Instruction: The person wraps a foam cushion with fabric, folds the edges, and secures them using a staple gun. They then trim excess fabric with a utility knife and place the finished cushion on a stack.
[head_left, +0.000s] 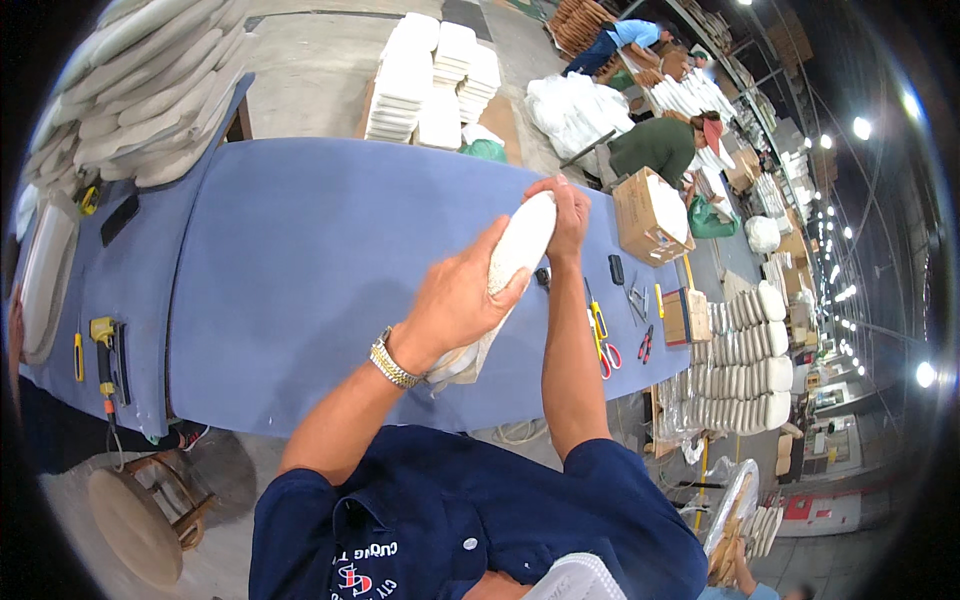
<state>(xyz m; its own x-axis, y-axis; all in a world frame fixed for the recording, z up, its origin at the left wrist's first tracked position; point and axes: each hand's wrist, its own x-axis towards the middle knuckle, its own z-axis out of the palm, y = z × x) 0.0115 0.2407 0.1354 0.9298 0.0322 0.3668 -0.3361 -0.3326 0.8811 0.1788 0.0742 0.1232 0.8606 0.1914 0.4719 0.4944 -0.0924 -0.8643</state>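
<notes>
Both my hands hold an off-white padded cushion above the blue table; it is tilted and seen nearly edge-on. My left hand grips its near side, thumb across the pale cover, with a metal watch on that wrist. Around the far right end of the cushion, the fingers of my right hand are curled. Loose cloth-like material shows under my left hand, partly hidden by it. Right of my right forearm lie red-handled scissors and a yellow-and-black screwdriver.
Farther right are pliers, a small box and an open carton. A nail gun lies on the left table, below piled cushions. Cushion stacks stand beyond; a stool is at lower left. Several people work nearby.
</notes>
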